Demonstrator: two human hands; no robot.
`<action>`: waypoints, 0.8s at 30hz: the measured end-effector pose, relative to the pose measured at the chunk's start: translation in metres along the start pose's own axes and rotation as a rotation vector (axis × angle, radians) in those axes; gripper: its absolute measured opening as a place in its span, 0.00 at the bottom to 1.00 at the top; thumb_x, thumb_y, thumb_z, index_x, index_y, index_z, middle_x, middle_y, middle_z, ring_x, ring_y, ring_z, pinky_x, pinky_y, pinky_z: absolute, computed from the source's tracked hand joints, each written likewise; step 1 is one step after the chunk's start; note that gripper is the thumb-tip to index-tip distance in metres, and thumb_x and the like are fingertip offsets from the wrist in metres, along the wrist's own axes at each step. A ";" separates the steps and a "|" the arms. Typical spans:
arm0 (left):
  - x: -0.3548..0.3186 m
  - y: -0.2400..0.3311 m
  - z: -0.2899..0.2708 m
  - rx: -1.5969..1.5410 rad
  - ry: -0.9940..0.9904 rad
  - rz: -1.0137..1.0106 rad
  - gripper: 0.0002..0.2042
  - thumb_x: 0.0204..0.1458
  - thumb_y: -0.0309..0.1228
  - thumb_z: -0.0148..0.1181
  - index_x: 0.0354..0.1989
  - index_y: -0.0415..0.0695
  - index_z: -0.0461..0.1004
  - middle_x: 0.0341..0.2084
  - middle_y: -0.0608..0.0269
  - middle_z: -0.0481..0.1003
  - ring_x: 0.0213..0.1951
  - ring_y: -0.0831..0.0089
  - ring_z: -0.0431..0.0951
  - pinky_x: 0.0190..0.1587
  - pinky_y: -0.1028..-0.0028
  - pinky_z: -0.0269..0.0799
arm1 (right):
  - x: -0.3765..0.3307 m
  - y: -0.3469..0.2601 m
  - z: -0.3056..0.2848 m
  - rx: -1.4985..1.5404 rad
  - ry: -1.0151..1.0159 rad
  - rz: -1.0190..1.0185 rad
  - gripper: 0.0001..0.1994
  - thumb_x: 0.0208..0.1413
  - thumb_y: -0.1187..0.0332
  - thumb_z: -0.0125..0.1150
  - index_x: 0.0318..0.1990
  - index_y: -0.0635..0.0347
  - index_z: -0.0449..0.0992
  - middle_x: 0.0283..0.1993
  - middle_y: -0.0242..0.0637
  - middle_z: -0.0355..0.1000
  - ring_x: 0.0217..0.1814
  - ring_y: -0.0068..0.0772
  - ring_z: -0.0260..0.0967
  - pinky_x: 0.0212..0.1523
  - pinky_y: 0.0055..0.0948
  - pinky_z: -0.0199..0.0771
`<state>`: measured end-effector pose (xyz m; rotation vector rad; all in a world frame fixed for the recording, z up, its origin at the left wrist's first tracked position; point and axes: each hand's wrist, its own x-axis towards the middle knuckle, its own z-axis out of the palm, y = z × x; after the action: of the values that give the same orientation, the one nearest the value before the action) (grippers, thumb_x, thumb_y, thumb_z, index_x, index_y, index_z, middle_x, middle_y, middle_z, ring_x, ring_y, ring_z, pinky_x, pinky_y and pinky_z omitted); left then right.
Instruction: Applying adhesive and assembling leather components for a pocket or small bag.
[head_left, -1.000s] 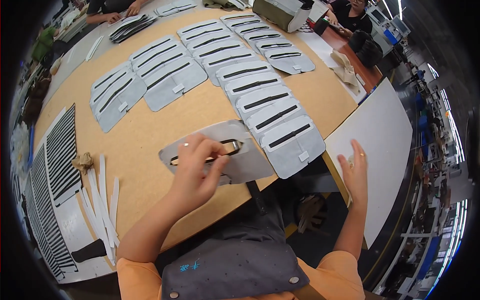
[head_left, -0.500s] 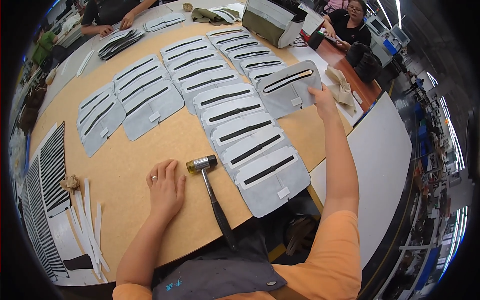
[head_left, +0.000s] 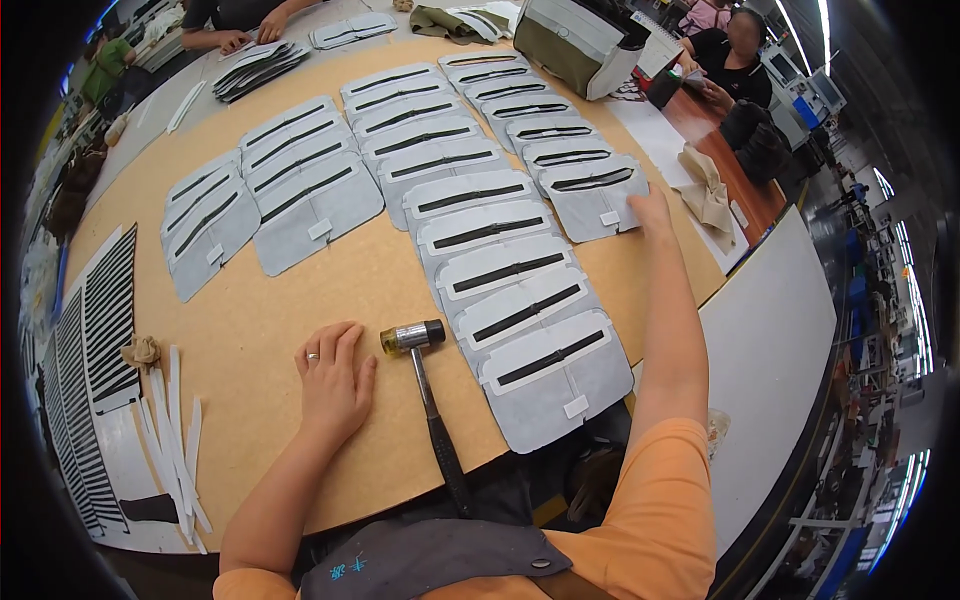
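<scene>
My right hand (head_left: 651, 210) reaches out to the far right, its fingers at the right edge of a grey fabric panel (head_left: 585, 215). The panel has rounded corners, a dark slit that gapes slightly, and a small white tab; it lies at the near end of an overlapping row of similar panels. Part of my fingers is hidden there. My left hand (head_left: 335, 387) rests on the tabletop with its fingers extended, holding nothing. Just right of it lies a mallet (head_left: 418, 365) with a yellow face, a black face and a black grip. A nearer row of grey panels (head_left: 545, 400) extends beyond the mallet.
More panel rows (head_left: 315, 210) spread across the tan board (head_left: 330, 290). White strips (head_left: 175, 450) and black-striped sheets (head_left: 110, 320) lie at left. An olive and white bag (head_left: 575, 50) stands at the back right. Co-workers sit across the table, one handling a dark stack (head_left: 258, 72).
My right hand has lowered the grey panel from a raised tilt onto the right row. My left hand and the mallet stay in place on the table, while the view has shifted slightly.
</scene>
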<state>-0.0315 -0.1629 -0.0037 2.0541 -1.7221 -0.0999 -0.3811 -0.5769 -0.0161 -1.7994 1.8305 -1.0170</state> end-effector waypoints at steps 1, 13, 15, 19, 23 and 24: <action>0.000 0.000 0.001 -0.004 0.001 0.003 0.20 0.52 0.32 0.56 0.53 0.41 0.66 0.53 0.58 0.66 0.57 0.60 0.61 0.61 0.61 0.49 | -0.002 0.006 0.002 -0.237 0.186 -0.140 0.19 0.45 0.72 0.58 0.47 0.68 0.75 0.46 0.52 0.74 0.47 0.46 0.72 0.51 0.35 0.70; -0.004 -0.007 0.005 -0.010 0.048 0.037 0.19 0.52 0.32 0.56 0.52 0.41 0.67 0.52 0.58 0.66 0.57 0.60 0.62 0.60 0.61 0.50 | -0.110 -0.110 0.027 -0.439 -0.264 -0.528 0.20 0.51 0.66 0.61 0.49 0.63 0.67 0.48 0.45 0.70 0.52 0.47 0.68 0.49 0.43 0.72; -0.003 -0.008 0.003 -0.018 0.054 0.037 0.19 0.52 0.32 0.56 0.52 0.41 0.67 0.52 0.58 0.67 0.57 0.60 0.62 0.60 0.61 0.51 | -0.112 -0.114 0.031 -0.562 -0.251 -0.428 0.19 0.51 0.61 0.61 0.45 0.64 0.66 0.45 0.48 0.71 0.51 0.48 0.68 0.48 0.44 0.71; -0.004 -0.005 0.001 -0.050 0.054 0.032 0.18 0.52 0.31 0.56 0.51 0.40 0.68 0.52 0.58 0.67 0.57 0.60 0.62 0.60 0.61 0.51 | -0.097 -0.093 0.042 -0.596 -0.146 -0.498 0.12 0.53 0.67 0.55 0.41 0.63 0.69 0.39 0.50 0.73 0.42 0.54 0.72 0.41 0.47 0.73; -0.004 -0.006 0.003 -0.038 0.069 0.032 0.18 0.51 0.31 0.57 0.50 0.40 0.68 0.51 0.58 0.67 0.57 0.60 0.63 0.60 0.61 0.51 | -0.097 -0.094 0.032 -0.417 -0.070 -0.442 0.09 0.54 0.68 0.52 0.40 0.61 0.71 0.37 0.49 0.74 0.38 0.56 0.73 0.38 0.48 0.74; -0.004 -0.005 0.002 -0.039 0.064 0.028 0.18 0.51 0.31 0.57 0.51 0.40 0.68 0.51 0.58 0.67 0.57 0.60 0.63 0.60 0.61 0.51 | -0.097 -0.093 0.033 -0.448 -0.110 -0.498 0.09 0.54 0.68 0.52 0.41 0.61 0.71 0.39 0.48 0.74 0.41 0.54 0.73 0.38 0.48 0.74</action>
<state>-0.0282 -0.1590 -0.0087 1.9827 -1.6965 -0.0575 -0.2827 -0.4824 0.0074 -2.6126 1.6720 -0.6657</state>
